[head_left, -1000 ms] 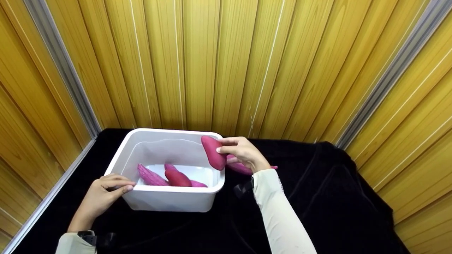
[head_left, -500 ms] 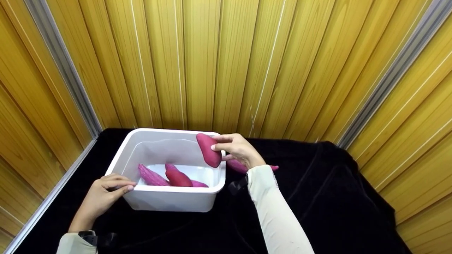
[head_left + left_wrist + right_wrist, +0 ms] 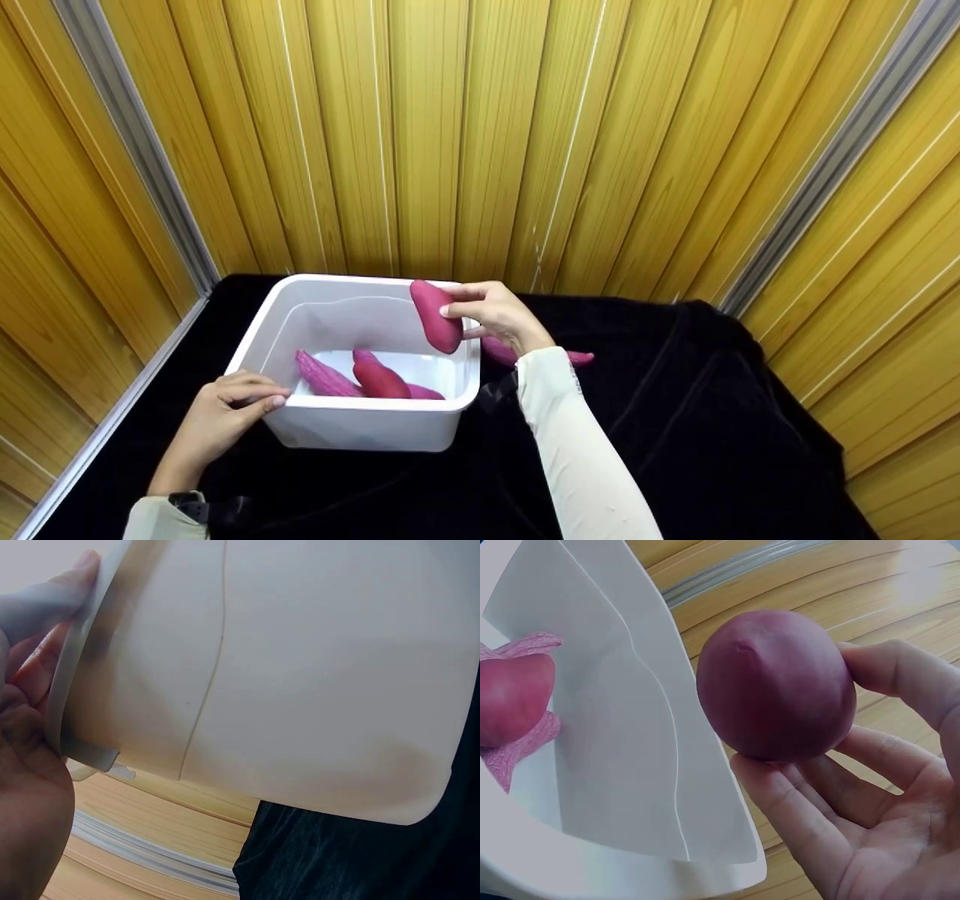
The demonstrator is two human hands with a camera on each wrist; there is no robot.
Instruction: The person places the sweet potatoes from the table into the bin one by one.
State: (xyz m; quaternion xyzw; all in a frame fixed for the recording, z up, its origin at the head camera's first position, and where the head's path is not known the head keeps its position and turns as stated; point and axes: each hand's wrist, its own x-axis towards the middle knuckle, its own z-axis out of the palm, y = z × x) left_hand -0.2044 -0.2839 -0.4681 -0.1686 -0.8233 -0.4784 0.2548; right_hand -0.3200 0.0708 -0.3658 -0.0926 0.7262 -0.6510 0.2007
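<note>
A smooth red sweet potato [image 3: 433, 321] is held by my right hand [image 3: 501, 315] over the right rim of a white plastic bin [image 3: 360, 429]. In the right wrist view, my thumb and fingers pinch the sweet potato [image 3: 776, 690] end-on from its sides. My left hand [image 3: 221, 416] grips the bin's front left corner; in the left wrist view its thumb and fingers close over the rim [image 3: 82, 637]. Inside the bin lie another smooth red sweet potato [image 3: 381, 381] and rough pink ones [image 3: 324, 377], partly hidden by the front wall.
Another pink sweet potato [image 3: 580, 358] lies on the black cloth [image 3: 720, 420] right of the bin, partly hidden behind my right wrist. Yellow wood-grain panels [image 3: 427, 150] rise behind and at both sides, with grey metal strips at the corners.
My right hand has carried the red sweet potato a little leftward and up, farther over the bin's opening. My left hand keeps its grip on the corner.
</note>
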